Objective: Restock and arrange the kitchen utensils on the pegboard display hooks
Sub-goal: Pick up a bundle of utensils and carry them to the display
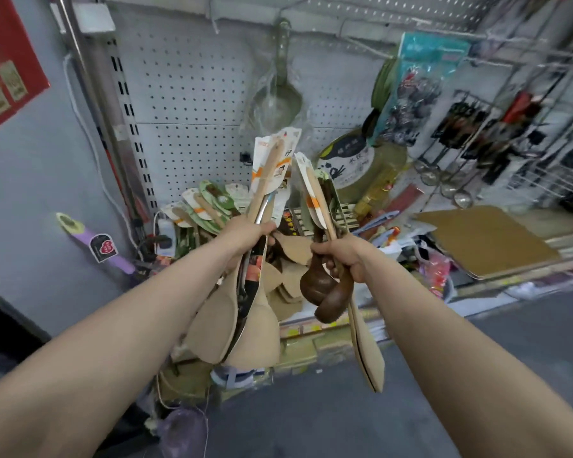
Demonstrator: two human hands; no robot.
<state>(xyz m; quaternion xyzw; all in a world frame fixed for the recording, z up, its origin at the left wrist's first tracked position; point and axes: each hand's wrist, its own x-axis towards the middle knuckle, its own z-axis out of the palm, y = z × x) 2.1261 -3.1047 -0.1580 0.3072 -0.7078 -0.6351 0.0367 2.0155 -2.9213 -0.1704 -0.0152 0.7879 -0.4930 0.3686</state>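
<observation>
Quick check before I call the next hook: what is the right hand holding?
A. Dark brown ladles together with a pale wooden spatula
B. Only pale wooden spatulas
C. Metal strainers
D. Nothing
A: the right hand grips two dark brown ladles, bowls hanging down, with a pale spatula alongside. The left hand holds a separate bundle of mostly pale spatulas.

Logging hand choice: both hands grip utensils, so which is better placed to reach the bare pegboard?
Left, probably. The left hand holds its pale spatulas with card tags upward, below the bare pegboard; the right hand, gripping dark ladles, sits nearer the crowded wire racks.
</observation>
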